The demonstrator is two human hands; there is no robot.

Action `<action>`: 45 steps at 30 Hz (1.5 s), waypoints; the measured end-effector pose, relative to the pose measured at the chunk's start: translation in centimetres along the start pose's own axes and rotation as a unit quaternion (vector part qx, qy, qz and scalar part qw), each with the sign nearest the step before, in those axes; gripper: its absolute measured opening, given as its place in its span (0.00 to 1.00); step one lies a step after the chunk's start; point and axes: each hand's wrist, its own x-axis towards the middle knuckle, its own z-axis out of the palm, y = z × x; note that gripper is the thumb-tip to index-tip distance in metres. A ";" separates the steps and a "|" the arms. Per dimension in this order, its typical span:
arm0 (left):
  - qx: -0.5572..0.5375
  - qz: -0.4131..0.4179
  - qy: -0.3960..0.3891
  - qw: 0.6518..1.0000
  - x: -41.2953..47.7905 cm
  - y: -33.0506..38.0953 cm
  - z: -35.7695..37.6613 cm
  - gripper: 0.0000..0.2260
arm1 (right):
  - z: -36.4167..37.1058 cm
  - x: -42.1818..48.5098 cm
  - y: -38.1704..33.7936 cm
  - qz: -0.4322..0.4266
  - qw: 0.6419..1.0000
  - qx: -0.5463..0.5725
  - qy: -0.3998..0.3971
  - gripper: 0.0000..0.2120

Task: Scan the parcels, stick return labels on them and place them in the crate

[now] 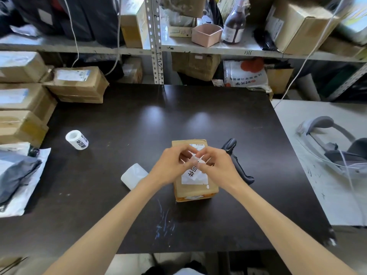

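Parcel: a small cardboard parcel (195, 191) sits on the dark table (139, 120), near its front middle, directly under both hands.
Return label: a white return label (192, 174) with black characters lies over the parcel's top; its upper end is lifted into the fingers, and its lower end seems to rest on the cardboard, though blur makes that uncertain.
Left hand: the left hand (168, 165) pinches the label's upper left edge with curled fingertips.
Right hand: the right hand (216, 163) pinches the same end from the right, its fingertips almost meeting the left hand's.
Scanner: a black handheld scanner (239, 165) lies just right of the parcel, beside the right wrist.
Label roll: a label roll (77, 139) lies well to the left.
Loose slip: a white slip (133, 176) lies near the left wrist.
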 end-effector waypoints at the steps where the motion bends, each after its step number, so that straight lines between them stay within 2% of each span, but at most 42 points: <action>1: -0.001 -0.001 -0.009 1.000 0.0 0.2 0.0 0.08 | -0.2 0.1 -0.1 -0.006 1.000 -0.008 -0.007 0.06; 3: -0.007 -0.013 0.027 1.000 0.2 0.5 0.1 0.06 | -0.2 0.2 -0.2 -0.008 1.000 -0.024 0.015 0.11; 4: -0.025 -0.025 0.055 0.998 0.2 0.5 0.2 0.06 | -0.1 0.2 -0.1 0.007 0.999 -0.022 0.040 0.17; 6: -0.126 -0.072 0.103 0.984 0.2 0.5 0.3 0.04 | 0.0 0.1 -0.3 0.074 0.995 0.022 0.060 0.27; 8: -0.254 -0.127 0.116 0.952 -0.2 0.6 0.5 0.03 | 0.1 0.0 -0.3 0.138 0.984 0.109 0.031 0.25; 10: -0.297 -0.163 0.123 0.933 -0.5 0.5 0.7 0.04 | 0.2 -0.1 -0.1 0.168 0.967 0.191 0.015 0.20; 12: -0.307 -0.182 0.127 0.925 -0.8 0.2 0.9 0.05 | 0.0 -0.2 0.1 0.161 0.963 0.214 0.030 0.17; 17: -0.189 -0.190 0.130 0.955 -1.5 -0.2 1.4 0.06 | -0.1 -0.1 0.4 0.135 0.974 0.167 0.068 0.15; 21: -0.061 -0.180 0.142 0.972 -2.3 -0.5 2.0 0.05 | 0.3 0.1 0.6 0.129 0.987 0.076 0.052 0.16; 24: 0.059 -0.174 0.130 0.974 -2.9 -0.8 2.5 0.06 | 1.0 0.2 0.9 0.155 0.988 0.016 0.024 0.19; 28: 0.171 -0.200 0.081 0.961 -2.8 -1.2 3.2 0.06 | 2.1 0.0 1.5 0.129 0.988 -0.091 0.000 0.22; 30: 0.178 -0.212 0.074 0.958 -2.7 -1.3 3.2 0.10 | 2.1 -0.1 1.5 0.106 0.984 -0.143 0.017 0.24; 33: 0.180 -0.228 0.081 0.953 -2.1 -1.6 3.1 0.25 | 1.5 0.2 1.8 0.088 0.956 -0.272 0.072 0.34; 34: 0.164 -0.244 0.067 0.953 -1.8 -1.6 3.0 0.29 | 1.3 0.4 2.0 0.108 0.953 -0.275 0.064 0.37; 35: 0.129 -0.262 0.042 0.955 -1.5 -1.6 2.9 0.32 | 1.2 0.6 2.3 0.140 0.962 -0.234 0.036 0.38; 38: 0.039 -0.283 -0.023 0.958 -0.7 -1.4 2.7 0.28 | 1.5 0.7 2.9 0.203 0.977 -0.061 -0.031 0.30; 41: 0.002 -0.276 0.005 0.961 -0.7 -1.0 2.3 0.29 | 1.3 0.4 2.7 0.184 0.982 -0.028 0.004 0.27; 45: -0.003 -0.201 0.016 0.979 0.4 0.7 0.6 0.29 | 0.1 -0.1 0.9 0.161 0.982 0.008 0.094 0.29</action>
